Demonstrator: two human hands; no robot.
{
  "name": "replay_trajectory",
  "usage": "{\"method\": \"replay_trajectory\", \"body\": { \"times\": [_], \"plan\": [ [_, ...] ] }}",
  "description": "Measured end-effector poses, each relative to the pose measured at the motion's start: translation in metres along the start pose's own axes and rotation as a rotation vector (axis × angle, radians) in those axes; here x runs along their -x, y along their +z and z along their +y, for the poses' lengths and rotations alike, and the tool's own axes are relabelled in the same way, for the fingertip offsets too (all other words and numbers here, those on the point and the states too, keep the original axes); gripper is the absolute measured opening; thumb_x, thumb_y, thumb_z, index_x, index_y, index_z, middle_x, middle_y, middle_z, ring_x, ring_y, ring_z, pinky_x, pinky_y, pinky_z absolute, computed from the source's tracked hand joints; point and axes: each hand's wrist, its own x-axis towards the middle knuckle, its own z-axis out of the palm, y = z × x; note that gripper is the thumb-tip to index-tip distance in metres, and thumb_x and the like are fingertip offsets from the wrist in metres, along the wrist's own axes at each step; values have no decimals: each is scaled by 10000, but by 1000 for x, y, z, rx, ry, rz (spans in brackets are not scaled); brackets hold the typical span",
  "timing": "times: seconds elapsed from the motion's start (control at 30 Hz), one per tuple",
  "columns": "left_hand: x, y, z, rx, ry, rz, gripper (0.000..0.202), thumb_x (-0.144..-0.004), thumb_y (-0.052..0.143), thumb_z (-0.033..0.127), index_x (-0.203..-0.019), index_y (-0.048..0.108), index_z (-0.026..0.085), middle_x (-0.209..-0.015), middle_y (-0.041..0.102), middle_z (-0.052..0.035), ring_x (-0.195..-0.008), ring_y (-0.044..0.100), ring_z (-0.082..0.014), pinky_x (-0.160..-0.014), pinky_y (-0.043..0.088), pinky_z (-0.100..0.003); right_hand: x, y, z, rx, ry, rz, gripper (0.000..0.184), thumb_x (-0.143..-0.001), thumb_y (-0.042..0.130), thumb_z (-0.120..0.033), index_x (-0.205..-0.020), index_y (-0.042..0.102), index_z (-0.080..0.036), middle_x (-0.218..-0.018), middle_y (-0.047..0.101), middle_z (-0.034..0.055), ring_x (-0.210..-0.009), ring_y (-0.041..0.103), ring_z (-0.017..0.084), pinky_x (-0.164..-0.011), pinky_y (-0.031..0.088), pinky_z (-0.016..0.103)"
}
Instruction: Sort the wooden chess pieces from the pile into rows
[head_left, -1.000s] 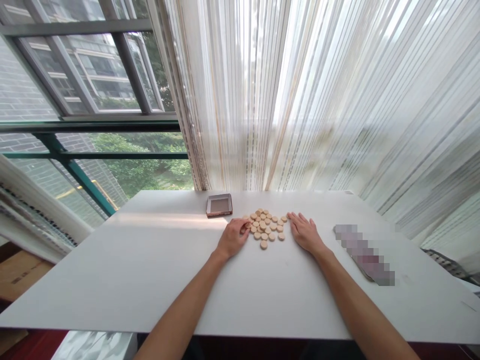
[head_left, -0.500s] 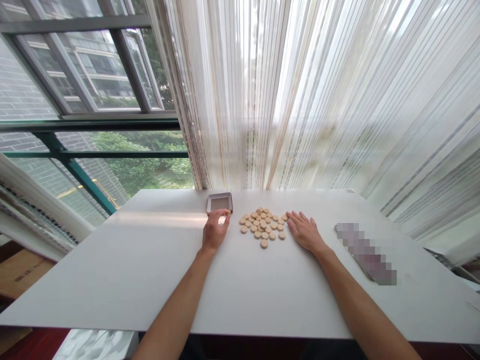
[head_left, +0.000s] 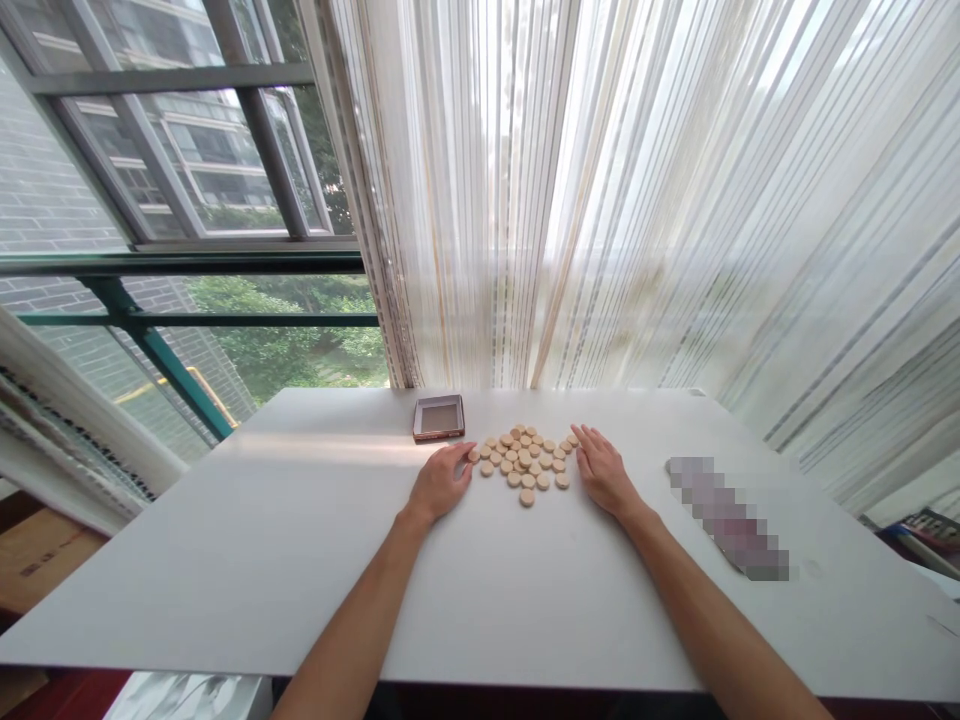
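Observation:
Several pale round wooden discs [head_left: 524,459] lie in a loose pile on the white table. My left hand [head_left: 441,482] is at the pile's left side, thumb and fingertips closed around one wooden disc [head_left: 473,456]. On the opposite side, my right hand [head_left: 603,470] rests palm down with its fingers stretched out. Its fingertips are beside the rightmost discs, and nothing is in its grasp. Behind my left hand stands a small open box [head_left: 439,417] with a dark rim and a greyish inside; no disc shows in it.
The white table [head_left: 300,570] reaches back to sheer striped curtains [head_left: 480,200] and a window on the left. A long blurred-out object [head_left: 731,520] lies to the right of my right arm. A cardboard box [head_left: 45,550] is beyond the table's left edge.
My left hand has come away from the small box, toward me and to the right, with a disc at its fingertips. My right hand has drawn its fingers closer together. The view has tilted slightly.

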Motion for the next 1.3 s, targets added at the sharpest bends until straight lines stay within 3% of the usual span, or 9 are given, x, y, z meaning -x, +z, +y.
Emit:
{"method": "replay_trajectory", "body": {
  "times": [0.1,0.23,0.37,0.6,0.73,0.97,1.03,1.17,1.3],
  "plan": [
    [3,-1,9,-23,69,-70,467,-908,512,223,-1375,510,233,-1368,587,-62,-1272,526,-229,-1148,339,-423,2,-5,-26,-103,-200,48,441,-994,332,-236,-1413,470,-234,-1494,446,64,-1419,322,244,-1135,299,464],
    [7,0,23,-89,147,-214,620,-910,549,427,-1478,367,256,-1551,364,-68,-1423,334,-256,-1185,244,-466,6,-1,-60,-198,-429,-9,406,-963,429,-172,-1340,548,-265,-1441,508,55,-1387,364,255,-1116,329,479],
    [10,0,36,-136,186,-311,654,-920,504,523,-1503,310,298,-1596,263,-48,-1467,234,-265,-1197,172,-490,6,6,-68,-289,-495,-15,330,-942,492,-148,-1209,643,-268,-1286,620,82,-1231,515,264,-1025,425,486],
    [-2,15,59,-125,185,-307,909,-813,510,723,-1536,220,256,-1608,223,-63,-1489,130,-292,-1204,93,-531,4,10,-67,-437,-483,46,270,-962,472,-181,-1117,681,-252,-1117,654,93,-1010,603,236,-892,522,436],
    [-9,25,62,-145,137,-323,820,-843,451,723,-1517,272,291,-1607,231,-46,-1484,158,-289,-1198,84,-548,-1,12,-60,-464,-411,146,289,-968,455,-208,-1163,663,-251,-1129,638,94,-1053,601,240,-922,527,443],
    [-8,29,57,-175,118,-325,678,-925,368,630,-1517,275,311,-1617,194,-16,-1483,174,-255,-1211,75,-516,-15,6,7,-257,-26,448,380,-984,399,-315,-1255,629,-183,-1227,626,148,-1155,558,282,-1030,458,507],
    [-8,30,57,-164,121,-318,672,-927,372,627,-1514,287,310,-1615,200,-20,-1481,184,-261,-1209,82,-522,-15,9,25,-193,86,385,419,-984,354,-315,-1266,622,-160,-1271,613,162,-1192,547,288,-1054,434,503],
    [-8,30,57,-144,122,-303,658,-925,417,603,-1507,307,315,-1607,227,-26,-1476,199,-270,-1204,95,-534,-10,20,42,-41,111,18,485,-950,326,-226,-1386,502,-106,-1443,491,181,-1350,435,303,-1114,332,536],
    [-8,28,59,-146,130,-310,661,-928,417,598,-1510,299,307,-1609,221,-31,-1477,200,-266,-1205,106,-530,-3,20,41,33,99,-89,527,-954,293,-209,-1462,394,-110,-1538,355,166,-1424,329,299,-1138,251,571]
  ]
}}
